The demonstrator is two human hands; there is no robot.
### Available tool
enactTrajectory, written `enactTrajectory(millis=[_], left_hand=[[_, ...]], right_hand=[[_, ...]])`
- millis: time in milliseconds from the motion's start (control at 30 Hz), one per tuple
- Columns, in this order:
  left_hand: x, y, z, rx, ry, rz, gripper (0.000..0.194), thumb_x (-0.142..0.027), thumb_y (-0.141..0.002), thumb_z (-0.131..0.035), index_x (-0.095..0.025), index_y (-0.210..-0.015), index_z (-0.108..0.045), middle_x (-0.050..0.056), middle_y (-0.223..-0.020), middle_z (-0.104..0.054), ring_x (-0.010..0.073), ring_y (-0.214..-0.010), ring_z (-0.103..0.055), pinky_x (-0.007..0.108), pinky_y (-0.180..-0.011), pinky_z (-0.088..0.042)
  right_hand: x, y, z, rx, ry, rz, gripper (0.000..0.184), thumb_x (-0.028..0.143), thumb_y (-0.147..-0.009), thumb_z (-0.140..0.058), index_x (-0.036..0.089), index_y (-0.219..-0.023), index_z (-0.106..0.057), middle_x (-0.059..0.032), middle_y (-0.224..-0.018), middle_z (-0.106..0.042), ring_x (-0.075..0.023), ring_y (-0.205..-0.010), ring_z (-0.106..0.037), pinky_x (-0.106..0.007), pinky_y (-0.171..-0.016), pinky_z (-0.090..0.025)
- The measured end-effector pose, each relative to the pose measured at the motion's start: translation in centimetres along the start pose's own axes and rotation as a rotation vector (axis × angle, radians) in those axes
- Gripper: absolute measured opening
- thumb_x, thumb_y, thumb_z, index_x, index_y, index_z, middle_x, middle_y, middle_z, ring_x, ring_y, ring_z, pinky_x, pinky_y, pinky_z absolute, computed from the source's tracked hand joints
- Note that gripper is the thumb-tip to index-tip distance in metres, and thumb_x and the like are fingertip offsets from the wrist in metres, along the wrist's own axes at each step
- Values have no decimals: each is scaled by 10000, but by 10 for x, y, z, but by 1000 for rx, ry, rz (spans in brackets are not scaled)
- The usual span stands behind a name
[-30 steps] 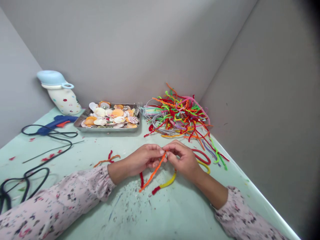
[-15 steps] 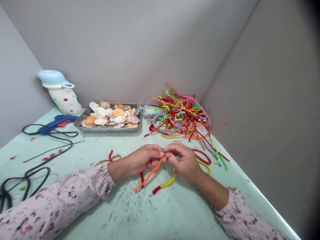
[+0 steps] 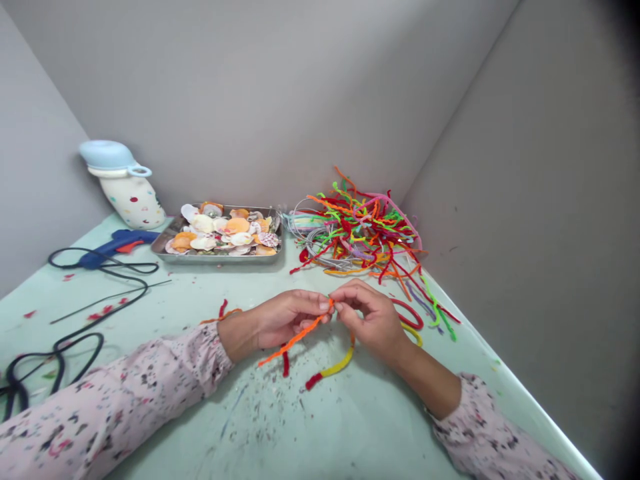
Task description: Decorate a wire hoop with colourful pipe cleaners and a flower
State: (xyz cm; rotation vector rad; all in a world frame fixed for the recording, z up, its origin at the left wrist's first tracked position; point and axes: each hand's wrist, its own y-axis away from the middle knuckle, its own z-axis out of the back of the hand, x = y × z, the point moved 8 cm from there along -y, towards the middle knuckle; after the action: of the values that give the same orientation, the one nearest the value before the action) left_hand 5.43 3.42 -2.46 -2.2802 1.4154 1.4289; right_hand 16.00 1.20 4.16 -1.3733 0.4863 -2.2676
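Observation:
My left hand (image 3: 280,320) and my right hand (image 3: 373,317) meet fingertip to fingertip over the pale green table (image 3: 350,427). Both pinch an orange pipe cleaner (image 3: 293,339) at its upper end; its free end slants down to the left. Under the hands lies a bent loop of red, yellow and orange pipe cleaner (image 3: 336,365), with a red curve (image 3: 411,313) showing past my right hand. A short red piece (image 3: 285,363) sticks out below my left hand.
A heap of coloured pipe cleaners (image 3: 363,230) lies at the back right. A metal tray (image 3: 220,257) of shells, a blue glue gun (image 3: 117,243) with black cord (image 3: 75,337), and a spotted white jug (image 3: 127,190) stand at the back left. Grey walls close in behind and right.
The orange pipe cleaner's free end has swung up and to the left, from steep to flatter. Both hands stay pinched together at about the same spot.

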Motion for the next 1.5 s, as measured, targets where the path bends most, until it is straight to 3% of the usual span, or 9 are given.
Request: enactTrajectory(millis=[133,333,467,733,967,1300,1500], left_hand=[[-2,1,0,-16,18,-10,103,-142,-671,-713,-92,-741,-656,-3,-639,-573,50,-521,-456,181,-499,-321],[-2,-1,0,-8,28,-37,76,-100,-653,-696,-93,-721,-663,11,-662,-615,69,-582,-530,189,-568,-374],[-2,-2,1,8,1,-50,75,-98,-648,-686,-90,-720,-667,17,-638,-611,81,-579,-526,197,-571,-373],[1,-3,0,-1,-43,-20,64,-130,-660,-676,-103,-709,-645,6,-638,-598,78,-569,-500,199,-553,-336],[-5,0,-7,39,-153,-79,26,-136,-660,-633,-116,-676,-628,4,-638,-581,93,-602,-484,217,-593,-341],[-10,0,-5,4,-347,-131,31,-136,-643,-542,-145,-614,-537,-30,-582,-464,91,-540,-363,236,-539,-294],[-22,8,-6,-124,-623,-247,56,-202,-675,-507,-162,-637,-502,-52,-567,-388,87,-528,-306,227,-505,-239]], right_hand=[[8,-2,3,26,55,75,206,103,-791,-542,219,-937,-630,-37,-880,-605,-152,-777,-591,-274,-665,-506],[26,-4,6,158,311,317,430,88,-752,-543,250,-1149,-576,-80,-1127,-545,-178,-912,-587,-319,-777,-506],[27,-1,2,276,552,429,383,101,-780,-524,254,-1123,-597,-90,-1168,-547,-172,-900,-603,-308,-744,-497],[29,5,0,281,738,572,282,139,-824,-527,232,-1079,-604,-68,-1098,-609,-184,-929,-605,-297,-742,-486],[35,5,1,297,796,618,186,154,-846,-513,210,-987,-621,-63,-1043,-634,-173,-903,-609,-280,-742,-472],[34,3,-8,333,739,579,142,157,-858,-470,174,-871,-610,-63,-934,-636,-151,-821,-586,-259,-697,-437],[28,0,-10,369,694,461,134,185,-857,-464,167,-861,-598,-53,-861,-603,-133,-728,-547,-242,-626,-394]])
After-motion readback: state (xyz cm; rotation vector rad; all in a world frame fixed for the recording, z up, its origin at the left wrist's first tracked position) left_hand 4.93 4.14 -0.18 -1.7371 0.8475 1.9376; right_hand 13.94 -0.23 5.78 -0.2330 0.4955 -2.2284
